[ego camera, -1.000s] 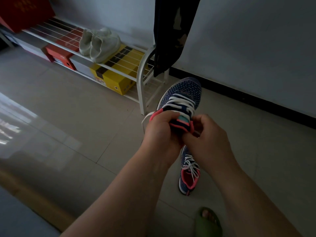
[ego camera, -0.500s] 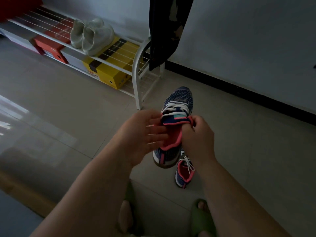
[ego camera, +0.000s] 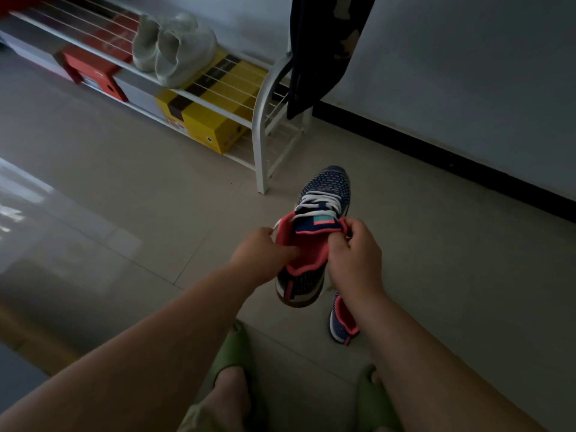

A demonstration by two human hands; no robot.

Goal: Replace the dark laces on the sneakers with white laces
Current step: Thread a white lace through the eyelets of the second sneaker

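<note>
Navy sneaker (ego camera: 314, 244) with white laces (ego camera: 316, 202) held in air between both hands, toe pointed away, above tiled floor (ego camera: 124, 188). Pink collar pinched at right edge by right hand (ego camera: 355, 254), fingers curled. Left hand (ego camera: 260, 255) placed at collar's left edge, fingers blurred; grip cannot be told. Second sneaker (ego camera: 341, 322) lying on floor, partly hidden beneath right wrist. White shoe rack (ego camera: 261, 126) behind.

The sneaker (ego camera: 314, 238) has dropped lower, its pink opening now facing up; the left hand (ego camera: 260, 258) has slid off its tongue to the collar's side.
</note>
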